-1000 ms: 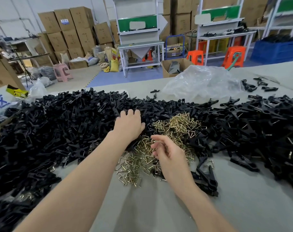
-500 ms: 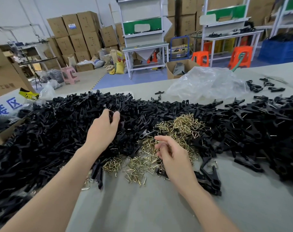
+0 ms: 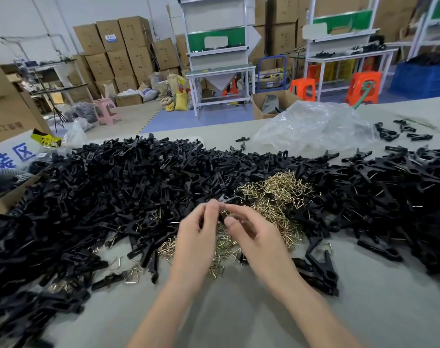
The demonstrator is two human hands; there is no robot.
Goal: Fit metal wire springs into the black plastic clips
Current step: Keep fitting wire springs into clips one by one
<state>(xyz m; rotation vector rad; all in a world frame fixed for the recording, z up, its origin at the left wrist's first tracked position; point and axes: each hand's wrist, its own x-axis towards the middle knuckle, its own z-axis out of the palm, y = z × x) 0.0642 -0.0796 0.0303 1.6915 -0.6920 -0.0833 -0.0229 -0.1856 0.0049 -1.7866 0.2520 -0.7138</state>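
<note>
Left hand [image 3: 195, 238] now beside right [image 3: 260, 238]; "装区" [image 3: 11, 156]

Beyond my grey table [image 3: 364, 322], stacked cardboard boxes [image 3: 118, 51] line the white wall [image 3: 25, 16]. White workbenches [image 3: 220, 71] with green panels stand on a blue floor [image 3: 201, 119]; orange stools [image 3: 363, 86] sit by the right one, a pink stool [image 3: 107, 110] at left.

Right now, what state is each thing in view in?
Left hand: pinching a black clip, blurred.
Right hand: fingers curled against that clip; hold unclear.
Wire springs: loose tangled pile.
Black plastic clips: loose heap on the table.
Plastic bag: crumpled.
Cardboard box: open.
</note>
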